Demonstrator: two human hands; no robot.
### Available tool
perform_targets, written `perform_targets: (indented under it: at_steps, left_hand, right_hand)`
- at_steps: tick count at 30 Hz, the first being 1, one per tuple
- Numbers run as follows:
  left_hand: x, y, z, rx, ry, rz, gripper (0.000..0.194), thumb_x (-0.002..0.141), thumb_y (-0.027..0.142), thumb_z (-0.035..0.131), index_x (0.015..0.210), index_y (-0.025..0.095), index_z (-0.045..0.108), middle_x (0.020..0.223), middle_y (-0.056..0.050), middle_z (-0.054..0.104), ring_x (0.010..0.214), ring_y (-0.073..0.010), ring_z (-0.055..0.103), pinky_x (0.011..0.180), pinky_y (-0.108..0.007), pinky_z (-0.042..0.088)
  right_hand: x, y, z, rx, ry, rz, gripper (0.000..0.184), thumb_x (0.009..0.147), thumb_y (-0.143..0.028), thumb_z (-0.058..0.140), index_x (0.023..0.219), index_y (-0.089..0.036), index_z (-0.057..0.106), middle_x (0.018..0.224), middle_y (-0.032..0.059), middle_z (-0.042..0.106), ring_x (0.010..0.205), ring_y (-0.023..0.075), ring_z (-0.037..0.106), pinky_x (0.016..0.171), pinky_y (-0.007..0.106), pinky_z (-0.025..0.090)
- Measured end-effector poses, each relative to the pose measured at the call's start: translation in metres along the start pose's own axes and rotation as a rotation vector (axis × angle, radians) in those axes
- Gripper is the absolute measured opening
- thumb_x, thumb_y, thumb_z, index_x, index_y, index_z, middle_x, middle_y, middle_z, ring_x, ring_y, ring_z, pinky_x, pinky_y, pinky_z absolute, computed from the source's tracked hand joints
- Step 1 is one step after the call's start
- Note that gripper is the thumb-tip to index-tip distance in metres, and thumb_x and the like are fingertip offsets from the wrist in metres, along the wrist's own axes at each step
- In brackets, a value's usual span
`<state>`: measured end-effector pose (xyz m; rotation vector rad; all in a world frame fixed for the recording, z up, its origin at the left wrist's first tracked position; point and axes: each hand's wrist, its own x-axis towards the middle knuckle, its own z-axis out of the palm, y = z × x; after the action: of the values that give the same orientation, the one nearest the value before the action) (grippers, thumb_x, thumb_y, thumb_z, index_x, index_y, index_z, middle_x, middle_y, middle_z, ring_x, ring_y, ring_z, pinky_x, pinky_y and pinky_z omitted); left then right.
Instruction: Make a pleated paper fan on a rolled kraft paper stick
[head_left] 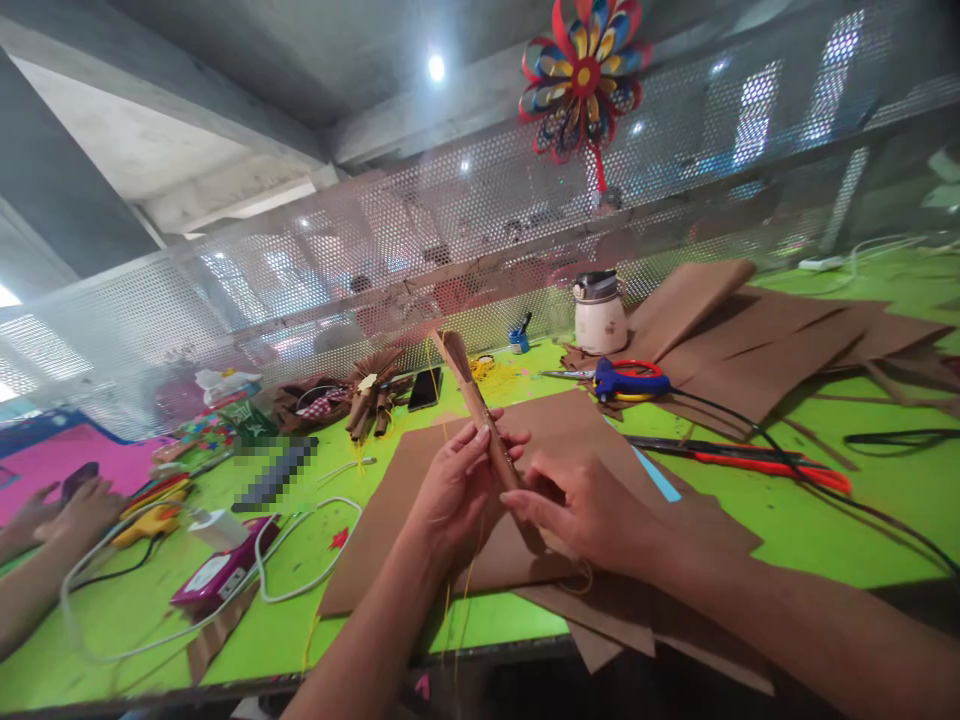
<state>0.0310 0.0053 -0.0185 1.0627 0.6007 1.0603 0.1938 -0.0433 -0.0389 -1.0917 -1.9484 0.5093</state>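
Observation:
A narrow roll of brown paper [471, 396], its far end fanned out in folds, is held upright at a tilt between my hands. My left hand [459, 485] wraps its fingers round the middle of the roll. At the lower end, my right hand [577, 500] pinches with thumb and curled fingers; yellow thread [581, 580] hangs beside it. More thread trails down past my left wrist. Beneath both hands lie flat brown paper sheets [375, 540] on the green table [285, 650].
A blue glue gun [630, 383], scissors [574, 374], long red-handled tool [787, 470] and bottle [600, 318] lie or stand right of centre. Left are a purple power strip [225, 580], white cable [322, 585], phone [425, 389] and bundled paper rolls [370, 400]. Another person's hands [82, 510] hold a phone.

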Motion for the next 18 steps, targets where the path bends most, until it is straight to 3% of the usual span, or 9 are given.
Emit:
perform_targets:
  at_steps: [3, 10, 18]
  left_hand:
    - [-0.0002, 0.0003, -0.0019, -0.026, 0.003, 0.011, 0.03, 0.086, 0.017, 0.056, 0.115, 0.011, 0.056, 0.092, -0.011, 0.069, 0.082, -0.0148, 0.067, 0.077, -0.025, 0.052]
    - [0.0029, -0.0032, -0.0031, -0.05, 0.042, 0.083, 0.019, 0.085, 0.014, 0.056, 0.104, 0.014, 0.059, 0.089, -0.007, 0.068, 0.085, -0.0155, 0.067, 0.079, -0.027, 0.053]
    - [0.0047, -0.0049, -0.001, -0.077, 0.046, 0.113, 0.019, 0.082, 0.013, 0.06, 0.101, 0.014, 0.06, 0.087, -0.005, 0.065, 0.089, -0.0196, 0.066, 0.082, -0.033, 0.054]
  right_hand:
    - [-0.0004, 0.0013, 0.001, 0.014, 0.013, 0.002, 0.041, 0.09, -0.052, 0.041, 0.073, -0.018, 0.055, 0.059, -0.0018, 0.054, 0.053, 0.0107, 0.043, 0.051, 0.025, 0.026]
    - [-0.0032, 0.0029, 0.007, -0.158, 0.021, -0.066, 0.029, 0.084, -0.045, 0.057, 0.072, -0.018, 0.053, 0.061, -0.0014, 0.056, 0.054, 0.0117, 0.046, 0.054, 0.026, 0.026]
    - [-0.005, 0.0037, 0.0061, -0.377, 0.035, -0.146, 0.02, 0.088, -0.034, 0.054, 0.077, -0.017, 0.054, 0.071, 0.0041, 0.064, 0.064, 0.0169, 0.056, 0.057, 0.029, 0.026]
